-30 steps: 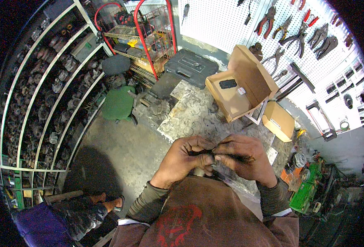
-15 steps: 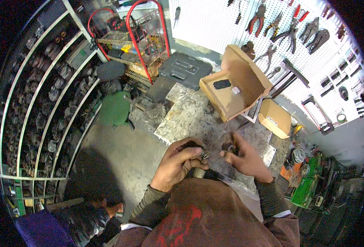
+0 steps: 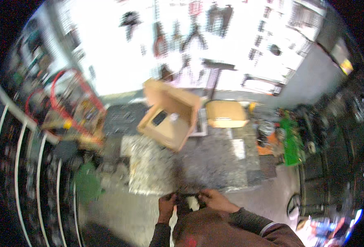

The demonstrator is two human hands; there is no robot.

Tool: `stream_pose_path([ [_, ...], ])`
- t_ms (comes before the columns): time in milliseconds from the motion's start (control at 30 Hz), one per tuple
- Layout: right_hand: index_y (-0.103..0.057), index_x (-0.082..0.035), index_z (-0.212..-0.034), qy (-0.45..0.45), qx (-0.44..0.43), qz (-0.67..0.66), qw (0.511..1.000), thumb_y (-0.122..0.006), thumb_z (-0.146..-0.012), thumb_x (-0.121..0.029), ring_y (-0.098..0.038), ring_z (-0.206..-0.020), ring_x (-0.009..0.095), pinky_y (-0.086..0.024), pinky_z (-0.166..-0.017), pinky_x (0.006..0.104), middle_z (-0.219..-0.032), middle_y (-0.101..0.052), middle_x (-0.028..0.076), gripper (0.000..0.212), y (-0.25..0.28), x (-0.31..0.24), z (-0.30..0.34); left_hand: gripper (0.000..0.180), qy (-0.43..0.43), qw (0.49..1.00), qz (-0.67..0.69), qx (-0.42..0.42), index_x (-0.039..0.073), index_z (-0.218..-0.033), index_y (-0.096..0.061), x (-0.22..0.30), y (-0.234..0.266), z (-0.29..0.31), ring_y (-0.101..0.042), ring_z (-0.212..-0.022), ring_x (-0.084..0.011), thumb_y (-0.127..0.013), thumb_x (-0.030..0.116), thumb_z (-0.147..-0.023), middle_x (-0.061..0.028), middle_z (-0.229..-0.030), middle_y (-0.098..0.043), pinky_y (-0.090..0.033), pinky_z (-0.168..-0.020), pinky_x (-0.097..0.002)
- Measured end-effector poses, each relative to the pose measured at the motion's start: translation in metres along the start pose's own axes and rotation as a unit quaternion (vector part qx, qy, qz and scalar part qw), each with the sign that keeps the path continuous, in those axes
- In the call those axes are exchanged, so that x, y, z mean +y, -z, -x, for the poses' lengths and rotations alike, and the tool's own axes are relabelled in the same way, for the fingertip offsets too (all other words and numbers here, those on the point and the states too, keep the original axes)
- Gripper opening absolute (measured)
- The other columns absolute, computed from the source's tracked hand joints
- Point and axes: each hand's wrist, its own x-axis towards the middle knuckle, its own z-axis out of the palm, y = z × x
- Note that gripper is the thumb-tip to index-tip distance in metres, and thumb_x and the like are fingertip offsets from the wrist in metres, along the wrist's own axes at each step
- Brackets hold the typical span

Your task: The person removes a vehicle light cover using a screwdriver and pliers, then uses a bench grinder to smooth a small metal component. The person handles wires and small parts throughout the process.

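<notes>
Close to my brown apron (image 3: 208,226), at the near edge of the workbench (image 3: 149,175), both hands are held together in front of me. My left hand (image 3: 166,207) is closed, its thumb and fingers pinched at the left end of a small dark part (image 3: 186,194). At the other end, my right hand (image 3: 218,201) has its fingers bent round the same dark part. Motion blur and the fingers hide what kind of part it is. Farther back on the bench stands an open cardboard box (image 3: 169,131) with a black item (image 3: 159,118) lying inside.
A cardboard tray (image 3: 226,114) lies right of the box; a black case (image 3: 125,118) is behind left. Tools hang on the white pegboard (image 3: 235,49). Left are a red-framed cart (image 3: 73,105), a green stool (image 3: 87,181) and shelving (image 3: 38,173). Green equipment (image 3: 291,142) stands right.
The view has swung to the right and upward. My hands, apart before with a coiled metal part in the left, are now lower and closer together at the apron.
</notes>
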Motion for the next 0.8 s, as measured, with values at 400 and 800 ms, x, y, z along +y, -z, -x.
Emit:
stream_pose_path([
  [400, -0.064, -0.003, -0.128, -0.128, 0.180, -0.114, 0.969, -0.059, -0.101, -0.022, -0.064, -0.087, 0.017, -0.051, -0.084, 0.0344, -0.098, -0.073, 0.011, 0.033, 0.076, 0.143, 0.072, 0.047, -0.034, 0.813, -0.581, -0.027, 0.000, -0.117, -0.069, -0.147, -0.151, -0.216, -0.061, -0.112, -0.0442, -0.058, 0.041, -0.097, -0.0283, -0.120, -0.064, -0.049, -0.097, -0.0499],
  [800, -0.059, -0.003, -0.134, -0.191, 0.209, -0.285, 0.916, -0.050, -0.103, -0.012, -0.052, -0.063, 0.009, -0.045, -0.057, 0.0248, -0.080, -0.059, 0.001, 0.034, 0.211, 0.230, 0.073, 0.030, -0.085, 0.868, -0.480, 0.093, -0.003, -0.109, -0.066, -0.178, -0.211, -0.295, -0.068, -0.091, -0.0383, -0.073, 0.020, -0.091, -0.0205, -0.100, -0.070, -0.055, -0.080, -0.0485],
])
